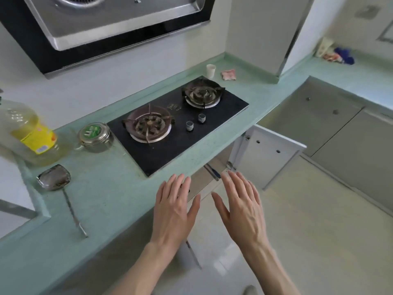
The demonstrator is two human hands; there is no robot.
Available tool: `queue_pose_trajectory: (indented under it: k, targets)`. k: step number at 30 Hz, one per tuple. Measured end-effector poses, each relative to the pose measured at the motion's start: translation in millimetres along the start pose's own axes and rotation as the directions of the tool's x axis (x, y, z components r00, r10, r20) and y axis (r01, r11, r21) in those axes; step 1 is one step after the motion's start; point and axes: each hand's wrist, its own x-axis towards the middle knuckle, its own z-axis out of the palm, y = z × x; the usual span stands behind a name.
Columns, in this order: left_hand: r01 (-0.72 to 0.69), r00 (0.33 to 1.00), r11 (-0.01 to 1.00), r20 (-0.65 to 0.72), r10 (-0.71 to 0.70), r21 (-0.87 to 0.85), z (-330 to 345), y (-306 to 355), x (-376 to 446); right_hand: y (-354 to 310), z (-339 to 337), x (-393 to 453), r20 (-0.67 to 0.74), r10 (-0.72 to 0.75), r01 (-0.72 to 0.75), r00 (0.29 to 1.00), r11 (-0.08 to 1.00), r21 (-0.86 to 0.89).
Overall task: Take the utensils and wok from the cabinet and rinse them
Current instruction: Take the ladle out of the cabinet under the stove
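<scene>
2 hands in view, both held out flat, palms down, fingers straight and spread, grasping nothing: left hand [173, 207] over the counter's front edge, right hand [241, 206] just beside it, over the floor in front of the open cabinet door [269, 152].

1 spatula [60, 188] lying on the green counter [110, 188], left of the hands, metal blade up toward the wall, thin handle pointing to the near edge. No wok seen; cabinet interior mostly hidden under the counter.

1 black stove top [180, 143] set into the counter, 2 burners, 2 knobs. 1 oil bottle [27, 133] with yellow label at far left. 1 round metal tin [94, 135] with green lid label between bottle and stove. 1 white cup [211, 70] and 1 pink rag [229, 74] behind the stove, near the corner.

1 range hood [119, 22] on the white wall above. Counter bent in an L, running right past a white column. Grey cabinet fronts below. Pale tiled floor [308, 231].
</scene>
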Motion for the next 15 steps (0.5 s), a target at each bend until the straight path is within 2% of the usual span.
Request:
queue_pose_trajectory:
  k: [5, 9, 15]
  targets:
    - [0.136, 0.989, 0.988, -0.048, -0.140, -0.068, 32.7, 88.6, 16.5, 100.1, -22.3, -4.7, 0.030, -0.073, 0.072, 0.997, 0.997, 0.038]
    - [0.243, 0.963, 0.969, -0.106, -0.246, -0.045, 50.2, 140.7, 21.0, 168.7, -33.3, 1.3, 0.070, -0.123, 0.120, 0.990, 0.992, 0.049]
    - [0.251, 0.954, 0.968, -0.178, -0.243, 0.023, 71.1, 172.6, 26.7, 216.3, -22.5, 29.5, 0.101, -0.107, 0.094, 0.989, 0.987, 0.132]
